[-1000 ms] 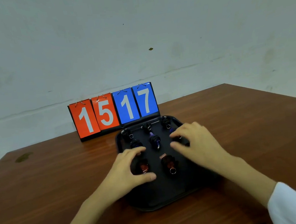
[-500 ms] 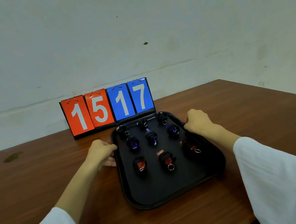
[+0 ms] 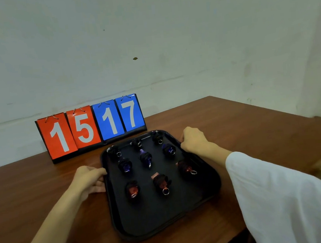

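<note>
Your left hand [image 3: 88, 179] grips the left rim of the tray [image 3: 165, 215], thumb on top of the raised lip and fingers curled against its outer side. Your right hand [image 3: 194, 140] is balled in a tight fist on the tray's far right rim, knuckles up. It looks clamped on the lip, though the fingertips are hidden.

The tray is black, a rounded rectangle with a matte floor and a glossy, upturned edge. It lies flat on the wooden table [image 3: 34, 194], whose brown top shows a smooth grain and a soft shine.

On the tray lie nine small keychains in three rows of three, each a dark crumpled bundle with a metal ring. The far row is black [image 3: 137, 143], the middle row purple [image 3: 145, 158], and the near row reddish orange [image 3: 162, 181].

Just behind the tray's far edge stands a flip scoreboard [image 3: 91, 126]. Its two red cards read 15 and its two blue cards read 17, all hung on wire rings.

A white cloth sleeve [image 3: 282, 197] drapes past the tray's right side.
</note>
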`<state>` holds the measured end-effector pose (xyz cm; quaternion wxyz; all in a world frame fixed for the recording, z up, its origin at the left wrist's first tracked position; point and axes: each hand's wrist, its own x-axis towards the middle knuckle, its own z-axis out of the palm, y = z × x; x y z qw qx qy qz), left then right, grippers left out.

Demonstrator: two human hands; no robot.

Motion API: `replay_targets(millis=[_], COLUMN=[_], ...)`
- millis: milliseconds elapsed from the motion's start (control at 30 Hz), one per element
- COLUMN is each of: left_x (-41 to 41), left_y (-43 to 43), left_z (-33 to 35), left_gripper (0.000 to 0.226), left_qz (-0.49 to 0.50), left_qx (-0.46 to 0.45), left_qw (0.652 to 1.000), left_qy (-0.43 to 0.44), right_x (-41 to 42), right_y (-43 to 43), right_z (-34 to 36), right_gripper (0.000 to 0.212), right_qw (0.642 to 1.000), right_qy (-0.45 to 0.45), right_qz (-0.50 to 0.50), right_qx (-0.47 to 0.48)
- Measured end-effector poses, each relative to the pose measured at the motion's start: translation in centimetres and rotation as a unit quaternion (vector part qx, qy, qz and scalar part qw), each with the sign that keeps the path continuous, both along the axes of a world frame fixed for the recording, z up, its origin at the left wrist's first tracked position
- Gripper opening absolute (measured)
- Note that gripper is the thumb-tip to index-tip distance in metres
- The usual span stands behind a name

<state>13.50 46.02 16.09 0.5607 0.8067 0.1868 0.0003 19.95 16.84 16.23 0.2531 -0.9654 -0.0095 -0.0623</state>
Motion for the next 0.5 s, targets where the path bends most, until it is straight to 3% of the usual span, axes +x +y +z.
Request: replay_targets(millis=[200,300,500], left_x=[-1.8,-2.6,-4.4], left_y=[-2.7,-4.3,-9.0], left_z=[0.4,0.5,1.0], left_gripper=[0.007,0.003,0.014], left_qz=[-0.052,-0.065,-0.115], left_qx=[-0.036,-0.052,-0.069], left_qw=[0.998,0.996,0.991], left_qy=[-0.009,-0.019,-0.028], right_x=[-2.5,-4.3,-9.2], right_y=[-3.2,-5.0,-9.5], right_z=[0.6,1.3,3.1], right_gripper=[0.017,0.01,0.019], right_qw=[0.999,0.998,0.994], right_qy=[0.005,-0.002,-0.022], right_qz=[-0.026,-0.048,-0.109], right_qx=[-0.019,-0.034,-0.025])
